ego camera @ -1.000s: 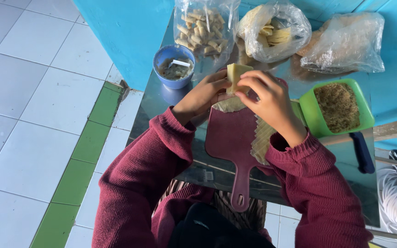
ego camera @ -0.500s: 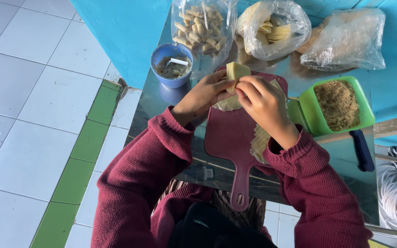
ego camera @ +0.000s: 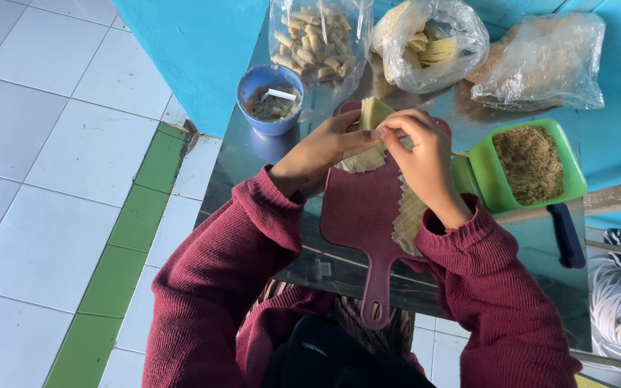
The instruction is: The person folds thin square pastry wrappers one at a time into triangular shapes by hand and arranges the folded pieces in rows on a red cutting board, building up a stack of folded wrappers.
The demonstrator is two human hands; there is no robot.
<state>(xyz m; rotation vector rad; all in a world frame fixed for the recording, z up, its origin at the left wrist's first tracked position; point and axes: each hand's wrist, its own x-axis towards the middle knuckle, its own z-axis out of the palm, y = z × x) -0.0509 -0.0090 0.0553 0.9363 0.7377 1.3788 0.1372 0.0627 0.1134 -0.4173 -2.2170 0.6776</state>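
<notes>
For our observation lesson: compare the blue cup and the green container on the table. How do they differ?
The blue cup is round and holds a pale paste with a small white stick; the green container is squarish and holds brown crumbs. The blue cup stands near the left hand, the green container beside the right hand. Both are open-topped and filled.

Three clear plastic bags lay at the back of the bench: one of rolled pieces [ego camera: 315, 39], one of pale folded sheets [ego camera: 429, 43] and one of brownish crumbs [ego camera: 540, 61]. There was one blue cup [ego camera: 271, 100], one green tub [ego camera: 530, 165] of crumbs, one maroon cutting board [ego camera: 368, 215], one dark-handled knife [ego camera: 566, 233], one stack of pale wrappers [ego camera: 407, 215], and two hands, left [ego camera: 325, 147] and right [ego camera: 422, 154].
</notes>
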